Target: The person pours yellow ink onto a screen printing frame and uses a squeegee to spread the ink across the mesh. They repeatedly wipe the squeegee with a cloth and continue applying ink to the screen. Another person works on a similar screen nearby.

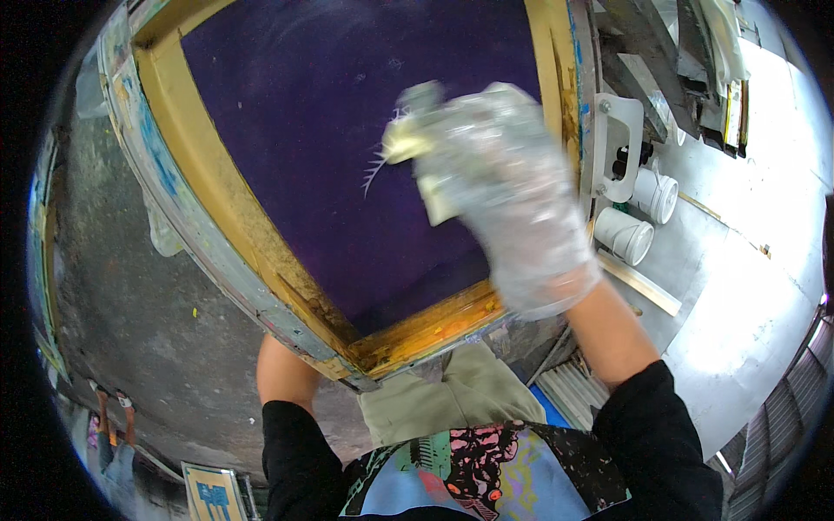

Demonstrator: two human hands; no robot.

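Observation:
A screen printing frame (243,195) with yellowed, stained inner bars stands tilted in front of me. Dark purple mesh (347,200) fills it. My right hand (508,165), in a loose clear plastic glove, is closed on a pale yellow pad (437,200) over the mesh. Whether the pad is sponge or folded cloth I cannot tell; motion blurs it and the glove. Thin white branching marks (373,174) show on the mesh beside it. My left forearm (287,369) goes up behind the frame's lower left corner, which hides that hand.
To the right are white buckets (624,236), a white handle-shaped bracket (618,148) and a pale wooden strip (640,285). Grey sheeting (721,286) lies beyond. Dark concrete floor (139,286) spreads at left. Another person (122,451) and a small frame (213,495) appear at lower left.

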